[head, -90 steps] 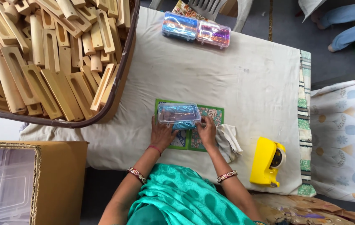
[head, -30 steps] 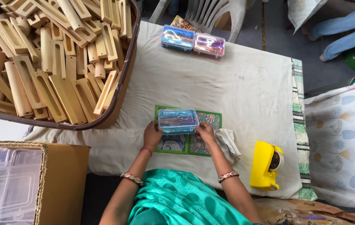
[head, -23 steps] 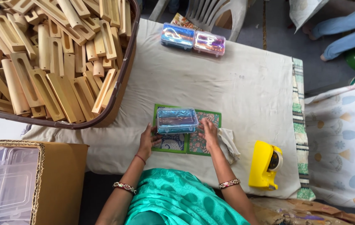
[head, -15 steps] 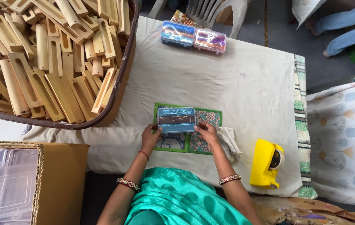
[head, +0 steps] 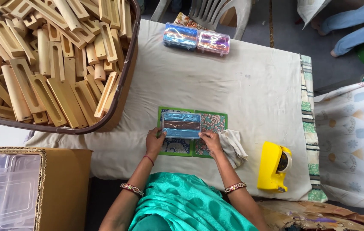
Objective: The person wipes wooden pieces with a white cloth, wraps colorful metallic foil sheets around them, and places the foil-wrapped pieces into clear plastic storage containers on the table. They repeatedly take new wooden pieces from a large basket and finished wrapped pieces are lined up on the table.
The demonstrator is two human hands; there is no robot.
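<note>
— Fingers first?

— Left hand (head: pixel 154 141) curled on the near-left edge of a clear box (head: pixel 181 125), thumb side against the wall. Right hand (head: pixel 211 141) pinching the near-right corner. Both grasping, not released; hard to say how firmly.

— And the box?

— Flat on a green patterned mat (head: pixel 192 132), mid-table, just ahead of the seated person. Blue and brown contents showing through the lid. Latched or not, impossible to tell.

— Beside it?

— A crumpled cloth (head: pixel 235 145) touching the right wrist, over the mat's corner. Yellow tape dispenser (head: pixel 272 167) further right, near the table's edge. Two more filled boxes (head: pixel 196 40) at the far edge, well apart. Big basket (head: pixel 124 81) of slotted wooden pieces (head: pixel 49 64) overhanging the left side, its rim near the mat. Cardboard carton (head: pixel 64 188) with clear trays (head: pixel 4 188) at lower left.

— Risks from here?

— Probably a lid closing skewed: pressure only at the two near corners, far side free to lift. Slick plastic on a slick mat, so likely to slide away under a push. Cloth close enough to get nipped in the seam. Basket piled above its rim; a knock with the left elbow could send pieces onto the mat. Dispenser near the drop, one sweep of the right forearm from going over.
</note>
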